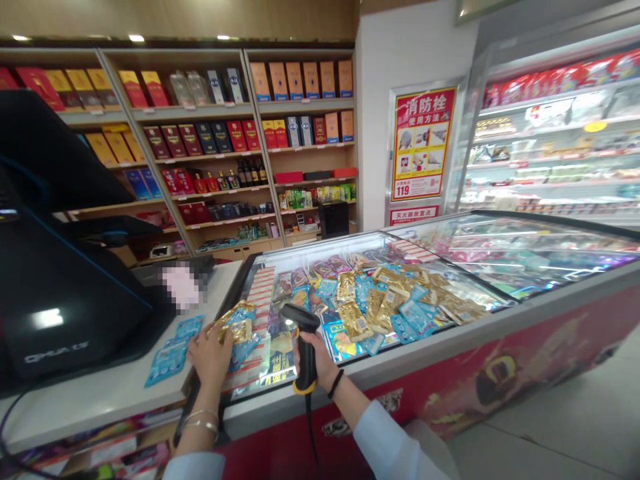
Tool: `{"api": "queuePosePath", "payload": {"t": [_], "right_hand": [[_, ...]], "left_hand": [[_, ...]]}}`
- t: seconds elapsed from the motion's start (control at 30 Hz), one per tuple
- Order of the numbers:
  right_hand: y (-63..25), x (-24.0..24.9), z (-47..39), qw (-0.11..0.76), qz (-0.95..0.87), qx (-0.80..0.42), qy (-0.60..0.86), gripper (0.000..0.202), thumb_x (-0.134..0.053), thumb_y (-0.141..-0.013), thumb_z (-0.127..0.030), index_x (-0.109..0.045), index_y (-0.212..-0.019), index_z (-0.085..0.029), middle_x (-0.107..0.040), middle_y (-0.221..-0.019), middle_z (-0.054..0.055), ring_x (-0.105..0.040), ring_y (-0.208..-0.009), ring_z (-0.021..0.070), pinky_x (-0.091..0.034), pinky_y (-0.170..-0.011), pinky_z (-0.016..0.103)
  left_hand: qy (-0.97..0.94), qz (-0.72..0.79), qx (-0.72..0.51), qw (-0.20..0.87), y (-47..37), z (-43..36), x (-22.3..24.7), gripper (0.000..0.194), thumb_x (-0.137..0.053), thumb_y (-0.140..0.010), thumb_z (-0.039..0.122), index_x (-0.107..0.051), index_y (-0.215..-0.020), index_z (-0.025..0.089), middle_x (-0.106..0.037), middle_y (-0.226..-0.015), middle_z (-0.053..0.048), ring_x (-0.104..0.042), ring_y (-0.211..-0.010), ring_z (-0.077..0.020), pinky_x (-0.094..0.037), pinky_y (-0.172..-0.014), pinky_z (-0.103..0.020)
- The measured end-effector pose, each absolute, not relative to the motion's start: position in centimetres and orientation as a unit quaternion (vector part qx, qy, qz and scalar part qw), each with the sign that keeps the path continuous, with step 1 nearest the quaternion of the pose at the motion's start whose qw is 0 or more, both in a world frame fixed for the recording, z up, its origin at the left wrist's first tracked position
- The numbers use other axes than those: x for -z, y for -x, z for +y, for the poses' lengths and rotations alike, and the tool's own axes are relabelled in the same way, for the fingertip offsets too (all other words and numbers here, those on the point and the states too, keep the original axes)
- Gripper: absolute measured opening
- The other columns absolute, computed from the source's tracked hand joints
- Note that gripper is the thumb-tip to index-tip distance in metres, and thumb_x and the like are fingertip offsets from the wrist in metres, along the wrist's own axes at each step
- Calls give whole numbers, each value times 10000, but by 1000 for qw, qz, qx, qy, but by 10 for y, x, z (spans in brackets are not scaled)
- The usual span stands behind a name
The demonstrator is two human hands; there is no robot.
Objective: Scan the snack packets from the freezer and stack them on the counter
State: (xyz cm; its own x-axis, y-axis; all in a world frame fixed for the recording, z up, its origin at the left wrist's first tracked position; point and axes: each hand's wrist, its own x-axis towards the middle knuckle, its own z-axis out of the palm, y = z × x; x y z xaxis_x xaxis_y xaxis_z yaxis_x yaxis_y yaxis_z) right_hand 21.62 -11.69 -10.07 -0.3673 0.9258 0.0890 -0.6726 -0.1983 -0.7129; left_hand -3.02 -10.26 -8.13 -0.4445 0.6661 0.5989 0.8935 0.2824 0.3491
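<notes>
Black scanner in right hand, gold packets at left hand

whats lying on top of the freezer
Gold packets and blue packets lie heaped on the freezer glass, with more by the left hand. The heap hides parts of the lower packets and whatever is inside directly beneath.

A gap in the middle

A hand could pass over the glass between the left hand and the scanner gripped in the right hand. Ahead and right of that grip, packets pile up; below, a cord hangs.
</notes>
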Motion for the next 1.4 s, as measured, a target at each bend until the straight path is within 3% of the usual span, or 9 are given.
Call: {"api": "queuePosePath", "payload": {"t": [0.23,0.47,0.8,1.07,1.4], "right_hand": [[-261,91,-107,582,-318,-729,172,376,-739,-708,-531,-564,-766,-203,-558,-446,-61,-492,-306,118,-365,-295,215],[-368,69,-94,652,-345,-650,183,323,-727,-754,-490,-586,-789,-201,-562,-474,-59,-515,-350,120,-415,-354,221],[-484,74,-83,712,-354,-577,187,259,-687,-761,-446,-616,-854,-215,-538,-516,-47,-499,-389,132,-411,-390,237],[-487,81,-86,723,-347,-573,167,259,-659,-785,-460,-615,-875,-221,-502,-525,-43,-462,-397,131,-401,-396,245],[-487,90,-81,711,-358,-579,174,293,-681,-798,-479,-653,-909,-209,-515,-532,-29,-464,-403,130,-388,-399,241]], "left_hand": [[539,-726,397,157,6,-76,62,404,-453,-909,405,-690,-1141,175,-634,-1293,-150,-487,-1212,-367,-344,-1035,-541],[611,-624,465,144,-94,-31,42,332,-517,-879,379,-684,-1093,189,-676,-1161,-128,-543,-1142,-320,-364,-1032,-480],[705,-593,386,44,-242,7,56,281,-561,-888,260,-691,-1127,188,-666,-1252,-120,-510,-1222,-332,-394,-1030,-460],[731,-607,312,9,-252,17,67,306,-530,-912,213,-669,-1177,151,-680,-1188,-135,-574,-1164,-266,-405,-1032,-385],[715,-631,293,71,-255,30,84,306,-488,-958,305,-670,-1139,138,-674,-1141,-168,-605,-1102,-311,-447,-953,-427]]}}
